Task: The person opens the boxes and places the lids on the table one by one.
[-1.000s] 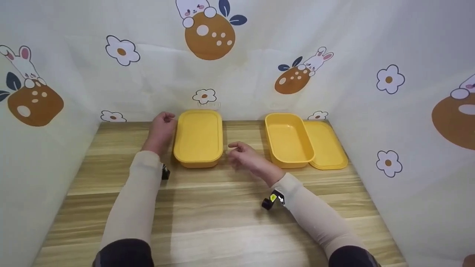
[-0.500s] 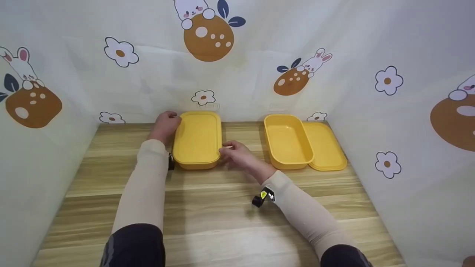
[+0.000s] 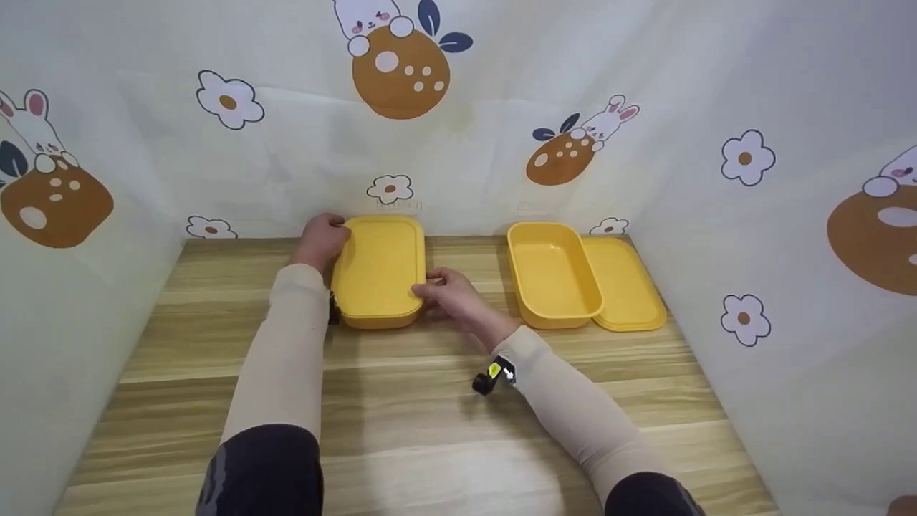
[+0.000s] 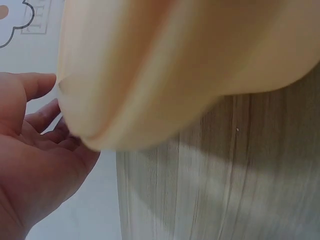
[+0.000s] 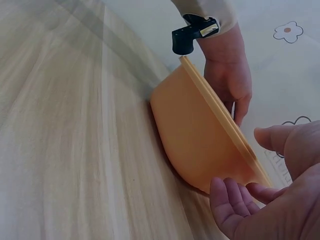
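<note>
A yellow food container (image 3: 381, 269) with its lid on stands against the back wall, left of centre. My left hand (image 3: 322, 239) holds its far left corner. In the left wrist view, the thumb (image 4: 40, 85) meets the lid's edge and the other fingers lie along the side, partly hidden. On the opposite long side, my right hand (image 3: 454, 295) grips the container, thumb over the lid's rim. From the right wrist view, that hand's fingers (image 5: 232, 200) are against the container's side wall.
To the right stands a second yellow container (image 3: 553, 276), uncovered, with nothing inside. Its flat yellow lid (image 3: 630, 287) lies beside it, partly under its edge. Pale printed sheets (image 3: 473, 143) wall in the wood-patterned table (image 3: 401, 401) at the back and both sides.
Both hands have come inward to the lidded container, the left moving right and the right moving left, and now hold its sides. The containers appear to stand where they were.
</note>
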`<state>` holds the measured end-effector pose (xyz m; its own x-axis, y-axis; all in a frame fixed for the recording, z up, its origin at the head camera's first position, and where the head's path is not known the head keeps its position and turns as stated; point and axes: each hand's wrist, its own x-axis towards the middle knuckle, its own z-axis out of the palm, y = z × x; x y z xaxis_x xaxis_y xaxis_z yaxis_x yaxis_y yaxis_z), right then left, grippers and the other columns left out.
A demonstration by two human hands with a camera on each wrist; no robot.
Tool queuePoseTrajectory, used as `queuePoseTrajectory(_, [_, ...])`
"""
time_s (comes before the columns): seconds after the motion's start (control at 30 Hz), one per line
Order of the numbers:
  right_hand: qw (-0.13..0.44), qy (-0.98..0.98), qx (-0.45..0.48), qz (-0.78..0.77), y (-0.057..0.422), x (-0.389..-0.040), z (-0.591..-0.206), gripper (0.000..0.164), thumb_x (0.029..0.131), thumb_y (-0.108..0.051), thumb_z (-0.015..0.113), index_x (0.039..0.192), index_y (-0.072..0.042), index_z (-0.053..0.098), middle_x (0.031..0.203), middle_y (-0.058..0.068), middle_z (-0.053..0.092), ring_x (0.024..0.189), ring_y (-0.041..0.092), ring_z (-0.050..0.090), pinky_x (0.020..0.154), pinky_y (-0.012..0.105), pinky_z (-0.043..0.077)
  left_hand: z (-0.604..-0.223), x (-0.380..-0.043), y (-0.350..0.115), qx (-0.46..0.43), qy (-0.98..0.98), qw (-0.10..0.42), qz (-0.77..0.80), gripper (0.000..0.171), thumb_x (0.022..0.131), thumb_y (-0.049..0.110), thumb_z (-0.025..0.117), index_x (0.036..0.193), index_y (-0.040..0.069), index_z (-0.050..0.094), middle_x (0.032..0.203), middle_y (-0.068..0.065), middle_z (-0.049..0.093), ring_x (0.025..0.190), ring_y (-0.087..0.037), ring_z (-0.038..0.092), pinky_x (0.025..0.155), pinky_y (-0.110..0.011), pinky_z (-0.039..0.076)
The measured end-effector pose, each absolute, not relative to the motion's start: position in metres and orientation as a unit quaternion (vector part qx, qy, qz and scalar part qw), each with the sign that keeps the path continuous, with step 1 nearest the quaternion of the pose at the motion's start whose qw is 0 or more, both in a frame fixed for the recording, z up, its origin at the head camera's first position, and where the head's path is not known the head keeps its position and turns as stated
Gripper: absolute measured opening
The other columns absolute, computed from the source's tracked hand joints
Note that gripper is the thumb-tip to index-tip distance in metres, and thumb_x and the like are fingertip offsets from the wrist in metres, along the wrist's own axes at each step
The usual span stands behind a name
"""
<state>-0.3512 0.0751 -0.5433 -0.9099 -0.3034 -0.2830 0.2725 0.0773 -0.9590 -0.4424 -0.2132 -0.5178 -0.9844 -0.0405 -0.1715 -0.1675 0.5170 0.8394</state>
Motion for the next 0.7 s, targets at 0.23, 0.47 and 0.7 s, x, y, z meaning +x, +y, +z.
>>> queuePoseTrajectory(0.23, [0.200, 0.701, -0.004, -0.685, 0.070, -0.356, -0.543, 0.054, 0.097, -0.001, 0.081, 0.145, 0.006, 0.056, 0.111, 0.011, 0.071, 0.088, 0.018, 0.073, 0.098, 0.053, 0.062, -0.513, -0.441, -0.212, -0.044, 0.877, 0.049, 0.475, 0.051, 0.105, 0.004, 0.051, 0.154, -0.009, 0.056, 0.152, -0.030, 0.057, 0.138, -0.042, 0.055, 0.116, -0.053, 0.047])
queuePoseTrajectory(0.47, [0.192, 0.684, 0.005, -0.704, 0.067, -0.357, -0.544, 0.054, 0.096, 0.005, 0.078, 0.145, 0.008, 0.056, 0.111, 0.010, 0.069, 0.086, 0.018, 0.072, 0.093, 0.047, 0.064, -0.505, -0.443, -0.210, -0.069, 0.872, 0.076, 0.478, 0.052, 0.101, -0.002, 0.050, 0.152, -0.009, 0.057, 0.156, -0.028, 0.055, 0.138, -0.041, 0.054, 0.116, -0.053, 0.048])
queuePoseTrajectory(0.7, [0.191, 0.665, 0.017, -0.722, 0.066, -0.355, -0.544, 0.052, 0.095, 0.008, 0.076, 0.143, 0.007, 0.056, 0.108, 0.011, 0.068, 0.084, 0.019, 0.072, 0.106, 0.058, 0.057, -0.500, -0.443, -0.210, -0.071, 0.872, 0.098, 0.474, 0.052, 0.103, -0.002, 0.050, 0.154, -0.010, 0.053, 0.157, -0.029, 0.052, 0.138, -0.041, 0.052, 0.117, -0.052, 0.047])
